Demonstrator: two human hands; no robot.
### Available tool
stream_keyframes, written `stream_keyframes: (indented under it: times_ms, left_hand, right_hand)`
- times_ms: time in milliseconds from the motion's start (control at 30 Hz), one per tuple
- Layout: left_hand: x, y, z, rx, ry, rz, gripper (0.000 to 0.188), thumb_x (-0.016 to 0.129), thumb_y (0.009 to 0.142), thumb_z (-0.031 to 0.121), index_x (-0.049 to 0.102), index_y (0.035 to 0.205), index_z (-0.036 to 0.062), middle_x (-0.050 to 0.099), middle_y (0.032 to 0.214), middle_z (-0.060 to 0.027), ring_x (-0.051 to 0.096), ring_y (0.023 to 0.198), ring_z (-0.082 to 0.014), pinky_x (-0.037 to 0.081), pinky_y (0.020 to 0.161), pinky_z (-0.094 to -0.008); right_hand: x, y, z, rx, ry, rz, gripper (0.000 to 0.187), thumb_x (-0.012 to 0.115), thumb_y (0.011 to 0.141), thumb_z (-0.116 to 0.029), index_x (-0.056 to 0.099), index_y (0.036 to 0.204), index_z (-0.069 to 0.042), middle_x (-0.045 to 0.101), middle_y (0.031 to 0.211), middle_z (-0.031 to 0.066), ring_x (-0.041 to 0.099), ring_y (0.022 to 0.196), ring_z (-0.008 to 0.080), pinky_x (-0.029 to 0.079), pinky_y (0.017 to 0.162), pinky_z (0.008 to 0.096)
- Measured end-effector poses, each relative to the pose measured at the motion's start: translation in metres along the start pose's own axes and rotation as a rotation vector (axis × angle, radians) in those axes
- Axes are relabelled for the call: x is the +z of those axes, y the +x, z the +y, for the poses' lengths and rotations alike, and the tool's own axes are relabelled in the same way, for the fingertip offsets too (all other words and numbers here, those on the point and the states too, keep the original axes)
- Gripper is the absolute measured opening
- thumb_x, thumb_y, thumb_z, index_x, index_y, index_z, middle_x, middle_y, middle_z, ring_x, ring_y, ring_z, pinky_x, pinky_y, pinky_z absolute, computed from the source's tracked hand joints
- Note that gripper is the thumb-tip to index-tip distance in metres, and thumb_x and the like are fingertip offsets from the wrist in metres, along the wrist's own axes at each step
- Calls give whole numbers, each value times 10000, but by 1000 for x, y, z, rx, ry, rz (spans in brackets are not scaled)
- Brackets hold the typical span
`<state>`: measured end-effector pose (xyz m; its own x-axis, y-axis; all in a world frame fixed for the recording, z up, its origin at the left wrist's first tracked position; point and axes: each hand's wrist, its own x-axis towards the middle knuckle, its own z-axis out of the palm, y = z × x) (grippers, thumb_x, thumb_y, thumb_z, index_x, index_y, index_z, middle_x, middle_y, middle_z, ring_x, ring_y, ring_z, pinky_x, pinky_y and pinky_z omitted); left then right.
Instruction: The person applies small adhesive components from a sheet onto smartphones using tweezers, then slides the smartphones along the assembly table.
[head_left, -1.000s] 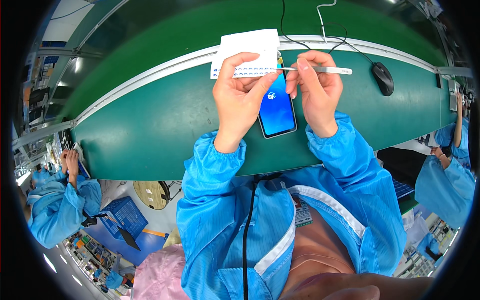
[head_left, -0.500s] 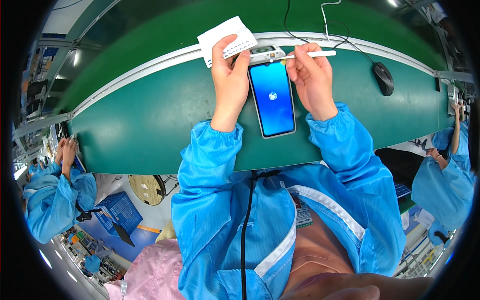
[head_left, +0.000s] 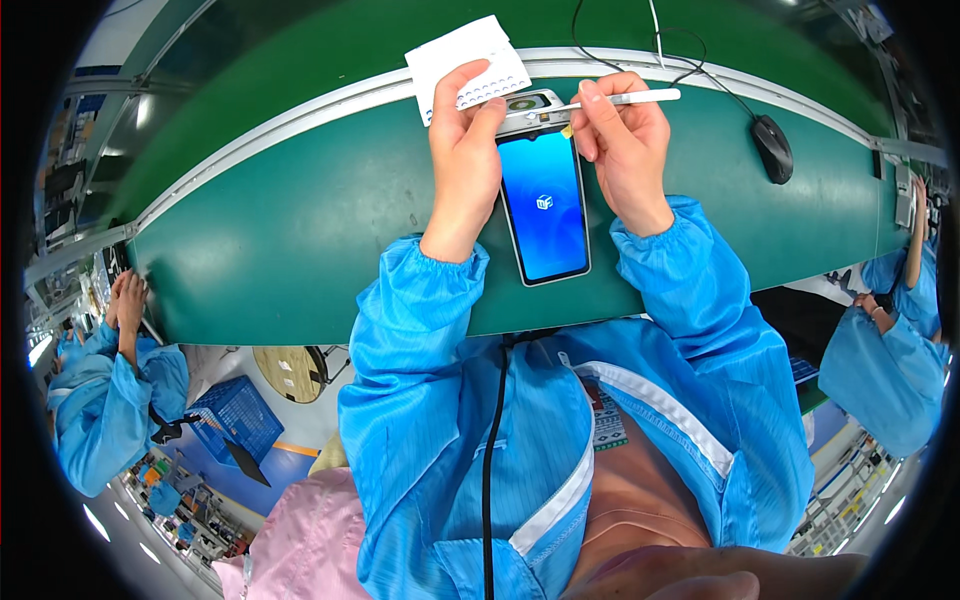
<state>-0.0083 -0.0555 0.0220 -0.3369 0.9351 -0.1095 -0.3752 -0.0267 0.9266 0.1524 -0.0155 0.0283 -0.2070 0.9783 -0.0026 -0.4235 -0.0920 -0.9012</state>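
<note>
My left hand [head_left: 466,150] is closed on a white sheet [head_left: 470,62] with rows of small dark marks along its lower edge. Its thumb also reaches a small silver-framed part [head_left: 530,112] with a dark rounded centre, whose exact kind I cannot make out. Pinched in my right hand [head_left: 628,140] are slim white tweezers [head_left: 645,97], their narrow tip pointing left at the silver part. Between my hands, a phone [head_left: 545,215] lies face up with a lit blue screen and a white logo. A small yellow tab [head_left: 567,131] shows at its top right corner.
A black mouse [head_left: 771,150] with its cable lies right on the green bench [head_left: 300,240]. A white rail [head_left: 330,115] runs behind my hands. Co-workers in blue smocks sit at both sides. A blue crate [head_left: 235,425] and a round stool [head_left: 290,373] stand below the bench edge.
The tweezers' tip has moved left onto the silver part. That part now shows more of its face. The white sheet sits slightly higher and farther right in view.
</note>
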Motion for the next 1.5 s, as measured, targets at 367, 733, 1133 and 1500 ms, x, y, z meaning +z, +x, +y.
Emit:
stream_keyframes:
  times_ms: [367,733,1133,1500]
  left_hand:
    - [4,0,0,8,0,21,408,531,1012,7,515,1414,73,727,1103,-156,674,1009,-172,511,882,-295]
    - [2,-2,0,-10,30,14,402,539,1011,14,522,1408,72,730,1075,-154,673,984,-164,509,862,-285]
    - [3,1,2,-23,-1,6,398,535,1013,12,526,1407,69,735,1054,-150,680,973,-163,510,856,-283]
    - [5,-3,6,-32,11,24,365,555,1013,11,585,1376,32,673,1282,-138,616,1198,-196,454,1054,-318]
  right_hand:
    - [2,0,0,-3,-10,-1,153,714,1008,-98,582,981,-25,652,751,58,485,538,63,385,503,240]
    - [3,-2,-1,5,-40,1,155,718,1006,-96,582,975,-28,649,746,52,480,536,56,374,501,235]
    - [3,1,-3,1,-51,-6,152,713,1009,-98,583,974,-28,648,743,52,482,542,56,374,502,233]
    - [3,0,-1,-11,-76,-6,158,716,1010,-112,588,970,-28,645,744,50,478,537,55,361,488,230]
